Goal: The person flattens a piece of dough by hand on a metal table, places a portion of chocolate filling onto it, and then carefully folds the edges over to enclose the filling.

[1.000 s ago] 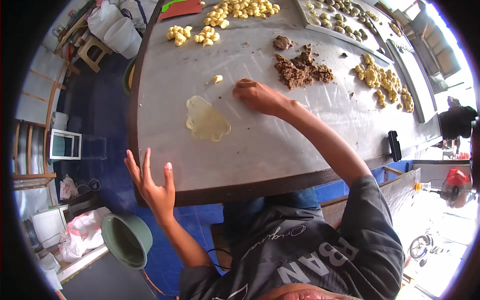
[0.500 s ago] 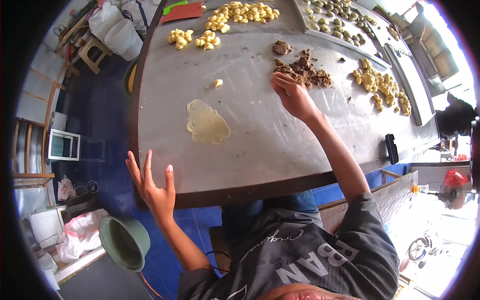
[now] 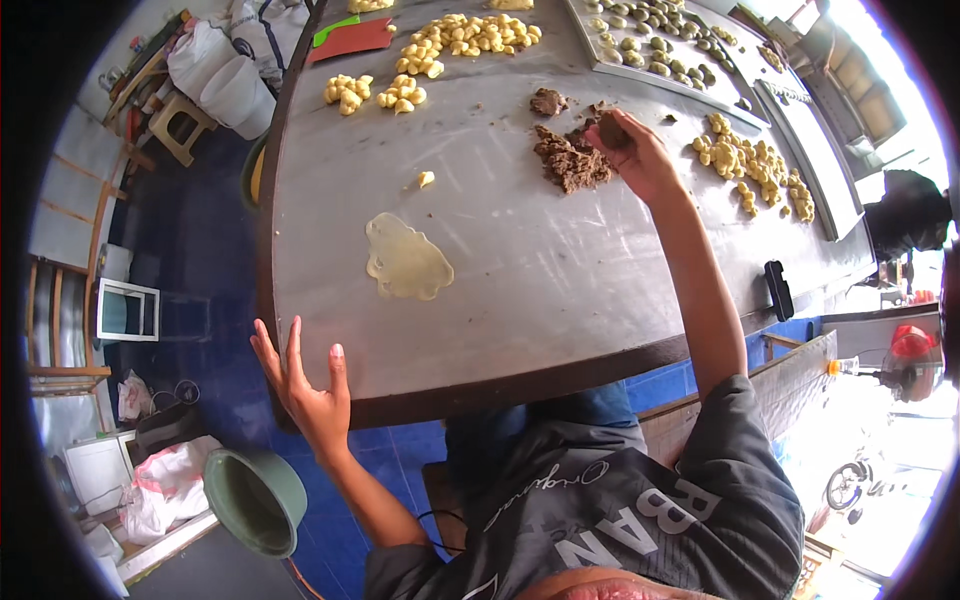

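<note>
A small food workshop, it appears: brown crumbly mixture and heaps of pale dough balls on a broad metal-topped table; white bucket and stool beyond its left edge.

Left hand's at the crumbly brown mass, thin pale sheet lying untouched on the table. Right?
Wrong hand: the head view shows the right hand at the crumbly brown mass. The thin pale sheet does lie untouched on the table.

Two hands, one flat dough piece, one stool.
</note>
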Demonstrator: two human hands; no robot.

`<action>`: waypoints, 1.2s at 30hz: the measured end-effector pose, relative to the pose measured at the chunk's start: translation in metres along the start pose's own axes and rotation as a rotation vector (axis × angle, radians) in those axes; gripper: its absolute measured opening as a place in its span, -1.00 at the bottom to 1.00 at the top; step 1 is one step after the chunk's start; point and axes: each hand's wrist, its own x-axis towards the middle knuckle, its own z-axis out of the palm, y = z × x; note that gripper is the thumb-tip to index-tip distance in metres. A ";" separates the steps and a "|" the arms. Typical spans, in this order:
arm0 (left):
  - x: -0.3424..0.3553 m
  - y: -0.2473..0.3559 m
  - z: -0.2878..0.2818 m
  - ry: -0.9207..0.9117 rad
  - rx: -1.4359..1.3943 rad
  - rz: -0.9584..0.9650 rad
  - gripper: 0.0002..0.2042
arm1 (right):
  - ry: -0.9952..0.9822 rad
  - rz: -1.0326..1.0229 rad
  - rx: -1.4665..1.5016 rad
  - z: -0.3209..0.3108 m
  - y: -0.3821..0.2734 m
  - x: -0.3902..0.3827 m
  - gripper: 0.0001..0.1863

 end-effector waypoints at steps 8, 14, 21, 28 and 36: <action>0.000 -0.002 -0.001 -0.006 0.014 -0.003 -0.52 | -0.063 0.031 0.250 -0.027 -0.024 0.011 -0.81; 0.000 0.000 -0.001 -0.005 0.001 -0.003 -0.52 | -0.217 -0.025 0.112 -0.033 -0.069 0.013 -0.83; 0.002 0.000 0.000 -0.008 -0.014 -0.017 -0.49 | -0.188 -0.240 -0.545 -0.047 -0.056 0.084 -0.78; 0.003 0.001 -0.001 -0.027 0.050 -0.030 -0.51 | -0.012 -0.477 -1.353 -0.059 -0.008 0.149 -0.73; 0.001 -0.001 0.000 -0.034 0.053 -0.031 -0.48 | -0.054 -0.364 -1.146 -0.072 -0.012 0.131 -0.70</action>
